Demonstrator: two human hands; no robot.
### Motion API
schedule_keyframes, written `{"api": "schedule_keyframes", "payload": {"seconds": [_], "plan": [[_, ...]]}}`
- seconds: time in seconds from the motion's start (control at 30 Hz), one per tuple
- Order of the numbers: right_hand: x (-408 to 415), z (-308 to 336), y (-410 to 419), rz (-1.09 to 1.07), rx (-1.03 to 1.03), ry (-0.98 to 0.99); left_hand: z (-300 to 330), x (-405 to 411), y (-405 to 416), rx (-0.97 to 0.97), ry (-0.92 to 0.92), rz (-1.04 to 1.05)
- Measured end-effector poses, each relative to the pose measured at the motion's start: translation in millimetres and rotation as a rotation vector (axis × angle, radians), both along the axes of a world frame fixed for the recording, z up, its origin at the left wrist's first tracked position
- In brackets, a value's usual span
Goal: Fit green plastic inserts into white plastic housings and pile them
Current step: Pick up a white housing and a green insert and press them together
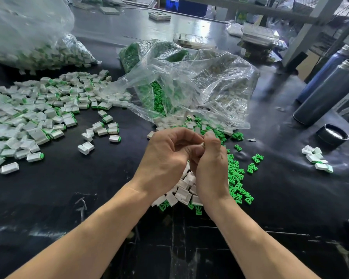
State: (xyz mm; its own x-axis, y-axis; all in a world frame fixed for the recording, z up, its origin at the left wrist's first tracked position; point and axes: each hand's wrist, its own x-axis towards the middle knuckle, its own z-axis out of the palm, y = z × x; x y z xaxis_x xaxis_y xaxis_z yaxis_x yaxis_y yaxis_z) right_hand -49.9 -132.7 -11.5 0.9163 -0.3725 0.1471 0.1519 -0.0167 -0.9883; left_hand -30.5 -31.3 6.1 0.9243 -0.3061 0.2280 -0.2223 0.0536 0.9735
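My left hand (165,158) and my right hand (210,164) meet fingertip to fingertip above the black table, fingers curled. Between them they pinch a small white housing (202,144), mostly hidden by the fingers; whether a green insert is in it I cannot tell. Under the hands lie loose white housings (182,193). Loose green inserts (237,178) spread to the right of them. A large pile of fitted white-and-green pieces (34,117) covers the left of the table.
A crumpled clear bag (189,85) holding green inserts and housings lies behind the hands. Another full bag (28,37) sits at far left. Two dark cylinders (326,91), a black lid (333,134) and a small heap of housings (316,160) stand on the right.
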Motion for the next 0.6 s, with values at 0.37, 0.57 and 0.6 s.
{"api": "schedule_keyframes", "payload": {"seconds": [0.37,0.57,0.6], "plan": [[3.9,-0.6,-3.7,0.104,0.224,0.037,0.0,1.8,1.1,0.008,0.047,-0.018],[5.4,-5.2,-7.4,0.044,0.038,0.041,-0.4,-0.3,-0.9,0.039,0.013,-0.002],[6.1,-5.0,-6.8,0.039,0.032,0.034,-0.6,-0.6,-1.0,0.038,0.011,-0.001]]}}
